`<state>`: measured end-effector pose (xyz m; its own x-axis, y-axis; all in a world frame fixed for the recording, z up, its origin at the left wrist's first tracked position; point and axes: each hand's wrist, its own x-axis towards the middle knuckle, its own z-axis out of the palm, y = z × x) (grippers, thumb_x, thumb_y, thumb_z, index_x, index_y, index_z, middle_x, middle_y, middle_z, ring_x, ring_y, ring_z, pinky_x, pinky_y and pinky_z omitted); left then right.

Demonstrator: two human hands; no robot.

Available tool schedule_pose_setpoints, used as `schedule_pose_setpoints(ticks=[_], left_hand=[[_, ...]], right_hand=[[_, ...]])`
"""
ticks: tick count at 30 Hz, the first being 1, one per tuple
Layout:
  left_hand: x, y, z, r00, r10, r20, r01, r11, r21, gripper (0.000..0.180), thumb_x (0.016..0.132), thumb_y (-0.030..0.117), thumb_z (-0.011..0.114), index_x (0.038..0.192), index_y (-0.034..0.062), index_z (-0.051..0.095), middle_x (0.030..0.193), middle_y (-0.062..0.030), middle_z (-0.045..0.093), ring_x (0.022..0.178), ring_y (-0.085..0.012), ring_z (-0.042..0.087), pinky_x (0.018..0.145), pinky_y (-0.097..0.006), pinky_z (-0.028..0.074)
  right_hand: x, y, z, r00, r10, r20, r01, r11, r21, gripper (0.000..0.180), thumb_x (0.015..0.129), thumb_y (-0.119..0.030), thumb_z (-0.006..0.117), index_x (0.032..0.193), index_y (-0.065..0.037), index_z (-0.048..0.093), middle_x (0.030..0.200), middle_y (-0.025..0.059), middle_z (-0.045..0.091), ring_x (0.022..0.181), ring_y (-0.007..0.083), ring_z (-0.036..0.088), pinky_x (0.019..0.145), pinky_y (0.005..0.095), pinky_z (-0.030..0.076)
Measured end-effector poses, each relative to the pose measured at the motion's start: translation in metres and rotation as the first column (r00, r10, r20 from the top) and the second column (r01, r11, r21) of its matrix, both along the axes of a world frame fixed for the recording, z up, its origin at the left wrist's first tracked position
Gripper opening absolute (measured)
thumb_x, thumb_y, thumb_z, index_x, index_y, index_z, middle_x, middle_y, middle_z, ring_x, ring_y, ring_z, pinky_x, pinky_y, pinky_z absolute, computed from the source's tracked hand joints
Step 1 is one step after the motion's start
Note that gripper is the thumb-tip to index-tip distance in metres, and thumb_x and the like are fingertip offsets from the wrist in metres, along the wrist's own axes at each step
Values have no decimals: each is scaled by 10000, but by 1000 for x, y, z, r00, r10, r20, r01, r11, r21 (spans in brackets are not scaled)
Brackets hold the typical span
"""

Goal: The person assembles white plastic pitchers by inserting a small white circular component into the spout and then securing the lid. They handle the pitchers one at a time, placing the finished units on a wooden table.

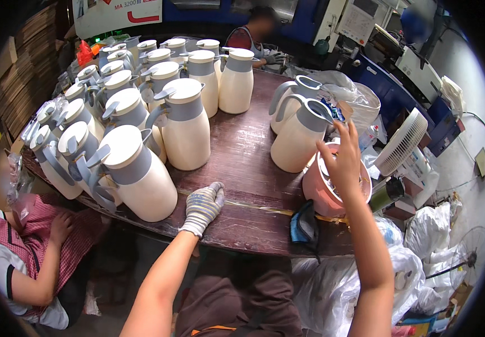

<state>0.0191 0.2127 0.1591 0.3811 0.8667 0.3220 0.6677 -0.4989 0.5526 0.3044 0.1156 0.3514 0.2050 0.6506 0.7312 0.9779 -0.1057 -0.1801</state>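
Note:
My left hand [204, 208], in a striped knit glove, rests closed at the near edge of the dark table [242, 146]; whatever its curled fingers may hold is hidden. My bare right hand [341, 160] is raised over a pink bucket [322, 194], thumb and fingers apart, its fingertips close to the grey rim of a lidless cream jug [298, 143]. Behind that jug stands a second lidless jug [305, 84]. Closest to my left hand is a lidded cream jug [147, 188] with a grey collar and handle.
Several lidded jugs [189, 135] crowd the table's left side. A dark blue-black cloth item [305, 224] hangs over the front edge. Right of the table are a white fan [405, 140] and plastic bags [377, 275]. One person [26, 253] sits at left, another [248, 39] beyond the table.

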Motion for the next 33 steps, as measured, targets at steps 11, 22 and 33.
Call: schedule_pose_setpoints(ticks=[11,22,33], left_hand=[[-6,3,-3,987,59,149,-42,992,-115,223,893,297,594,1021,134,678,802,-155,682,760,-318,671,720,-398,520],[-44,-168,145,631,-171,756,645,658,-389,560,769,339,780,1165,-18,608,867,-5,631,789,-81,567,721,-212,451],[-52,-217,96,790,-131,599,535,625,-568,301,709,44,653,1004,-17,654,877,-26,656,807,-88,594,759,-240,489]], right_hand=[[-25,57,0,994,65,-90,-86,963,-254,393,686,-358,755,904,-45,661,1344,175,489,1173,345,516,957,443,433],[-110,-207,-17,720,477,-504,-587,806,-74,387,689,-340,830,888,-79,624,1325,195,486,1125,345,554,951,410,426],[135,-509,-285,268,-630,-729,579,710,-401,426,821,-282,697,1100,28,609,1002,138,650,920,233,622,833,328,479]])
